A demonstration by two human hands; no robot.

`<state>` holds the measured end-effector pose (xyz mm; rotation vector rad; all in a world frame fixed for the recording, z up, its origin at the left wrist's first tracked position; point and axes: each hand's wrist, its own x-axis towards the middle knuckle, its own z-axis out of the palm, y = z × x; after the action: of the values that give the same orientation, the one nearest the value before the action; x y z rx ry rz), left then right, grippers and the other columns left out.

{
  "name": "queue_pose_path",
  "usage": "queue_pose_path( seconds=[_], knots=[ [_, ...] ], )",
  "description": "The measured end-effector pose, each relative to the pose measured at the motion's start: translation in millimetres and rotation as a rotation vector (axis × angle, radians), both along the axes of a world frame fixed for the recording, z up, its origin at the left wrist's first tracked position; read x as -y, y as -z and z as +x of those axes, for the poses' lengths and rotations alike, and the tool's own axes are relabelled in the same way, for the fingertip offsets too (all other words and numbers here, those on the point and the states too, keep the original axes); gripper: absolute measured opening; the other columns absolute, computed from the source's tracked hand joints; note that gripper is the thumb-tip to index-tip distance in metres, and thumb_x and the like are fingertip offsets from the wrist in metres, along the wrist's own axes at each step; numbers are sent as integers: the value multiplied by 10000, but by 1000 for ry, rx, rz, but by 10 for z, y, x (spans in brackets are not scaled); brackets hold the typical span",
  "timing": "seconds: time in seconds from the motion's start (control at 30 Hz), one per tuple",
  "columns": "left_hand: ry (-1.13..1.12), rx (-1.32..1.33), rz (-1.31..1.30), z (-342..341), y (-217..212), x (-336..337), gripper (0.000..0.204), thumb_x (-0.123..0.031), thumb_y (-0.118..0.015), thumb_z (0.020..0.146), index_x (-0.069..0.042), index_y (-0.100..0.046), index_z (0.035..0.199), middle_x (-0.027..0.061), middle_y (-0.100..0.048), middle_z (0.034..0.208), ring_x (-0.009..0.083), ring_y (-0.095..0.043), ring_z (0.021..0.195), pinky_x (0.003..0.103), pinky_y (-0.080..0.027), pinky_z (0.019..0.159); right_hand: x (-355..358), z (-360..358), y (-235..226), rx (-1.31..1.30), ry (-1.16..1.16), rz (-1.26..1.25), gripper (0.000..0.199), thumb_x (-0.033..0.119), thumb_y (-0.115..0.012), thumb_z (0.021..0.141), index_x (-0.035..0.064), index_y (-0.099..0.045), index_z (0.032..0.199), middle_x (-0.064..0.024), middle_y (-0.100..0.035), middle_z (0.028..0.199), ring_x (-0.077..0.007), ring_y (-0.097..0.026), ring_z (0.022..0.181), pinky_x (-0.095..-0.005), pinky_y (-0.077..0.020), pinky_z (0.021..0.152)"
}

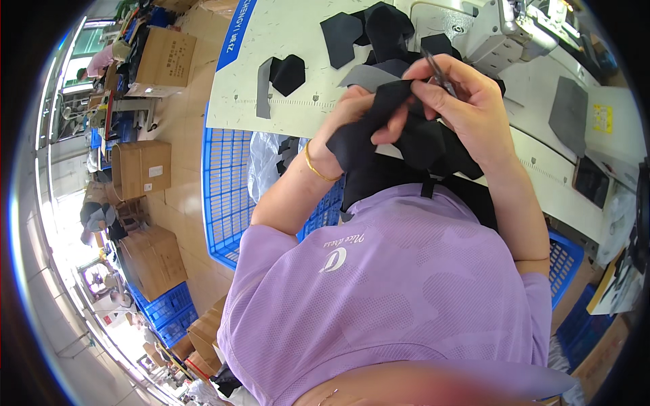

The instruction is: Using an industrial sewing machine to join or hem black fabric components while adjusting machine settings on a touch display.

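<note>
My left hand [352, 115] is closed around a black fabric piece [369, 135], which drapes over its fingers and hangs toward my lap. Close beside it, my right hand [464, 98] has a dark metal tool that looks like thread snips [439, 73] tucked in its grip. The right thumb and fingertip meet at the fabric's upper edge; whether they pinch a thread there is too small to tell. More black cut pieces [423, 142] hang below the two hands. A grey fabric strip [372, 76] lies just behind the left hand on the table.
Black and grey cut pieces [386, 30] are heaped at the table's far side, with another piece [288, 74] to the left. A sewing machine [514, 34] stands at far right. Blue baskets [227, 183] sit below the table edge. Cardboard boxes [152, 264] line the left floor.
</note>
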<state>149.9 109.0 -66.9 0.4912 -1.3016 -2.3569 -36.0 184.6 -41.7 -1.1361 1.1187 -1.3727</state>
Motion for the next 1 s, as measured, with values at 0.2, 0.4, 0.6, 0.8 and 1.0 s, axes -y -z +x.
queue_pose_path(
  seconds=[0.2,0.4,0.6,0.8,1.0],
  knots=[
    [-1054,273,-446,566,-4,673,235,-138,-634,917,66,-643,1035,91,-682,912,139,-625,749,239,-479,654,-87,-87,14,-28,144,-16,122,89,-615,938,31,-678,1025,28,-580,735,-36,-544,681,-175,-374,588],
    [-968,681,-624,1021,409,1180,296,-154,-676,874,72,-662,1065,98,-693,985,179,-644,892,293,-489,806,-88,-47,85,-46,123,58,126,101,-608,945,34,-679,1025,30,-579,725,-25,-536,672,-175,-338,554],
    [-904,1323,-1180,958,106,469,223,-186,-713,827,9,-695,933,143,-689,923,255,-661,874,347,-501,798,-247,-196,5,-126,213,51,185,144,-539,990,26,-673,1039,-17,-599,743,-4,-449,537,-167,-291,474],
    [-995,619,-1461,144,4,319,304,-240,-783,775,-11,-647,923,112,-662,877,274,-647,799,370,-510,723,-301,-248,10,-79,328,-3,224,201,-520,1008,50,-680,1054,2,-604,700,12,-383,491,-154,-245,440],
    [-635,429,-808,-502,275,779,342,-144,-823,736,28,-645,972,49,-679,833,111,-617,728,242,-507,670,-222,1,263,-134,60,-101,143,77,-527,982,2,-623,1056,-54,-633,1054,-85,-601,698,-212,-472,642]
  ],
)
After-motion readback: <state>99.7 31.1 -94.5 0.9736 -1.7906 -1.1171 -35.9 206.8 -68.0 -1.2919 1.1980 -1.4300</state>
